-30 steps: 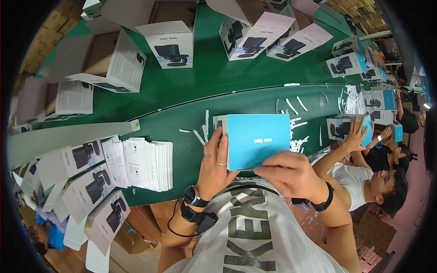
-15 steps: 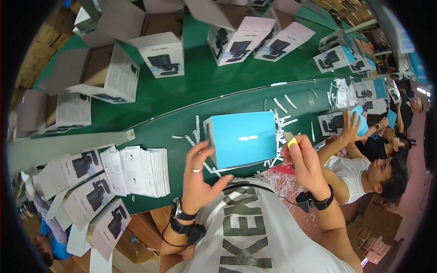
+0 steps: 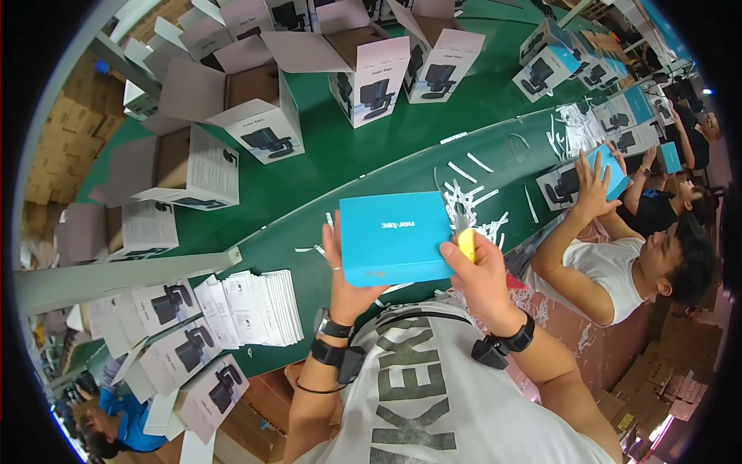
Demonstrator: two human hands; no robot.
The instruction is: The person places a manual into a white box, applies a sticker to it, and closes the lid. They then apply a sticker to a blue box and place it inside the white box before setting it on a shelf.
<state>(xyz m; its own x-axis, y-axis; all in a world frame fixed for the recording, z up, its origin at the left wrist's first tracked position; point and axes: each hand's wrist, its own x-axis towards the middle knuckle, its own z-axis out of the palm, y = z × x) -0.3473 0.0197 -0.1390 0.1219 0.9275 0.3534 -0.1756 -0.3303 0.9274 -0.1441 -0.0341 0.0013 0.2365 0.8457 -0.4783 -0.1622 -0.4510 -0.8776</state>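
Note:
In front of me a blue-faced box point(image 3: 396, 241) is tilted, its blue face turned up. My left hand point(image 3: 349, 282) grips its left side, with the fingers behind the box and the palm along its lower left edge. My right hand point(image 3: 483, 277) is closed on a small yellow cutter point(image 3: 466, 244), whose greyish tip points up. The right thumb presses near the box's right edge; how the fingers meet the box underneath is hidden. Cut white paper strips point(image 3: 468, 203) lie on the green table point(image 3: 309, 240) just beyond the box.
Stacked white leaflets point(image 3: 267, 309) sit at the left, beside closed printed boxes point(image 3: 185, 348). Open printed cartons point(image 3: 267, 127) stand across a raised table seam. A metal rail point(image 3: 131, 280) juts in from the left. At my right a co-worker point(image 3: 591, 271) handles another blue-topped box point(image 3: 607, 174).
My left hand has taken hold of the box, which is now tilted and raised off its earlier place. My right hand, with the cutter, has moved left to the box's edge.

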